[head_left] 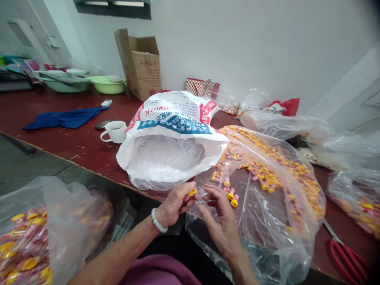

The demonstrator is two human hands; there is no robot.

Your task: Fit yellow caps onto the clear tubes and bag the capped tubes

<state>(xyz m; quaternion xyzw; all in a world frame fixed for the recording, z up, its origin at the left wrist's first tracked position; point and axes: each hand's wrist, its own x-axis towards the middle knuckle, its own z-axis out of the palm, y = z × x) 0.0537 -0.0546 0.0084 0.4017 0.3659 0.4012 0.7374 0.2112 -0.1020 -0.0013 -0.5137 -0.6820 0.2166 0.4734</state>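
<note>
Left hand (175, 202): fingers pinched round one yellow-capped piece (192, 192), before the sack (175, 126). Right hand (220, 215): fingers parted, nothing visible held. Loose pieces (268, 183), counter (78, 144) right: many, seemingly left. Bagged pieces (31, 262), lower left: done, we judge.

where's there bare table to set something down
Bare red tabletop shows left of the white mug, in front of the blue cloth, and between that cloth and the light green basin. The right side is crowded with yellow-capped pieces, clear plastic and red-handled scissors.
</note>
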